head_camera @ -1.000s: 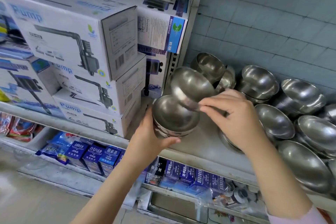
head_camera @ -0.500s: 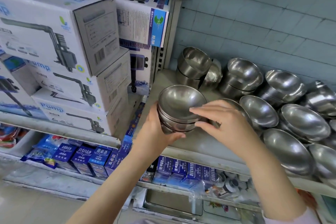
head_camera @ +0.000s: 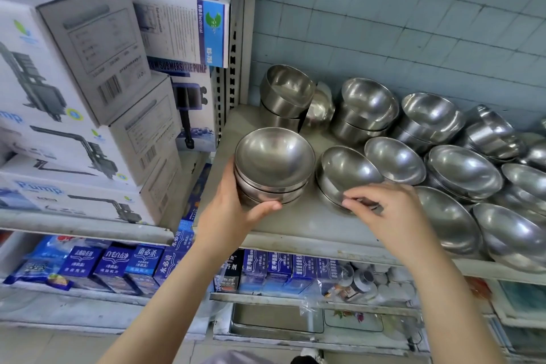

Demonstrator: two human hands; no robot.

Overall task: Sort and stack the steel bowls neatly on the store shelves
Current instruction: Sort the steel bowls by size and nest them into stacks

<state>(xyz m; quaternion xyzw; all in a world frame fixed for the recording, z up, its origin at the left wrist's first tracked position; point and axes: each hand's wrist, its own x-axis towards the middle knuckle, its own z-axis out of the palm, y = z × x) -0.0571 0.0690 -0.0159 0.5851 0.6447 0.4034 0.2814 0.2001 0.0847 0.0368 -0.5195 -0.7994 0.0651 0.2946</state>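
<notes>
- Running under both hands, the shelf (head_camera: 295,233) carries the loose bowls (head_camera: 461,168), most of them to the right of the right hand and behind it, some nested, some tipped on edge.
- Boxes (head_camera: 74,68) fill the bay to the left of the left hand.
- The stack (head_camera: 273,168), a few bowls nested rim-up, sits in the left hand (head_camera: 233,210): thumb pressed to its near side, fingers wrapped round the far side, out of sight.
- Just right of that grip lies the next bowl (head_camera: 345,174), tilted on the shelf.
- The right hand (head_camera: 384,210) has thumb and fingertips pinched at its near rim; whether they have closed on the metal cannot be told.
- The step looks like gathering matching bowls; next, it calls for lifting this one level and dropping it squarely into the stack.
</notes>
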